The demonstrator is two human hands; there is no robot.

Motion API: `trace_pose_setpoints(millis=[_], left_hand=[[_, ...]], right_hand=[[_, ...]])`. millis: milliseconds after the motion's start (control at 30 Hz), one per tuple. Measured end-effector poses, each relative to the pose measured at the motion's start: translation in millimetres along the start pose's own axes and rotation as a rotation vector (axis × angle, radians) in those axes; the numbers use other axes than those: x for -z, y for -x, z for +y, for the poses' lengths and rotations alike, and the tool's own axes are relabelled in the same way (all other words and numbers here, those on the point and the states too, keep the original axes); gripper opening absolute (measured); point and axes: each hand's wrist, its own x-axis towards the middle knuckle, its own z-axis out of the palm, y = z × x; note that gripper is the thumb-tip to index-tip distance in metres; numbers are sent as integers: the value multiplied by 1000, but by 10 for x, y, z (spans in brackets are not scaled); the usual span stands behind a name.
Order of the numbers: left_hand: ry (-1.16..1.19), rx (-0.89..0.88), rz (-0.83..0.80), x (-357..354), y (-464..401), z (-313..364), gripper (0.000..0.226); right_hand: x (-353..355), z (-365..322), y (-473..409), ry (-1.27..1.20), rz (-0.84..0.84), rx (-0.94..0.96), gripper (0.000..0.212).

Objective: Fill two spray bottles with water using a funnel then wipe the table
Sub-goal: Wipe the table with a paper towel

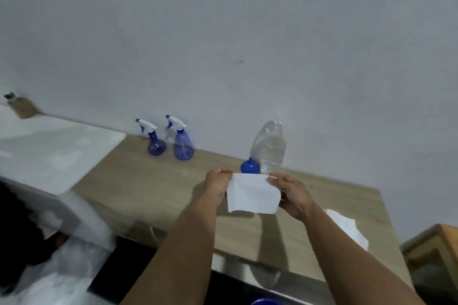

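Note:
Two blue spray bottles (pixel 156 142) (pixel 183 143) with white trigger heads stand side by side against the wall on the wooden table (pixel 153 181). A blue funnel (pixel 249 166) sits upside down beside a large clear water bottle (pixel 271 148), partly full and uncapped. Above the table I hold a white tissue (pixel 252 193) stretched between both hands. My left hand (pixel 218 184) pinches its upper left corner and my right hand (pixel 290 193) pinches its upper right corner. The tissue hangs just in front of the funnel.
A second white tissue (pixel 347 228) lies on the table at the right. A white board (pixel 57 151) covers the table's left part. A wooden cabinet (pixel 436 255) stands at the far right. The grey wall runs behind everything.

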Motion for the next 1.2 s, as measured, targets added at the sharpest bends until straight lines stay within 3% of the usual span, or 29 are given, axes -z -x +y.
trace_pose_setpoints(millis=[133,300,467,567,667,867,1200], left_hand=[[-19,-44,129,1008,-333,162,20],[-122,-55,207,2388,-1068,317,16],[-258,-124,161,3363,-1753,513,25],[-298,-138,100,3780,-2121,592,30],[-467,-211,59,4089,-2440,620,34],[-881,-333,104,4569,-3078,415,36],[-649,-283,47,4826,-3537,280,33]], right_hand=[[-1051,106,-375,33,-114,-22,22],[-2403,418,-893,40,-115,-46,20],[-3544,851,-1319,158,-22,-13,8],[-4067,1050,-1608,208,34,-21,21],[-4451,1171,-1869,269,80,-32,33],[-4859,1392,-2197,388,164,-11,35],[-5169,1795,-2416,648,119,39,53]])
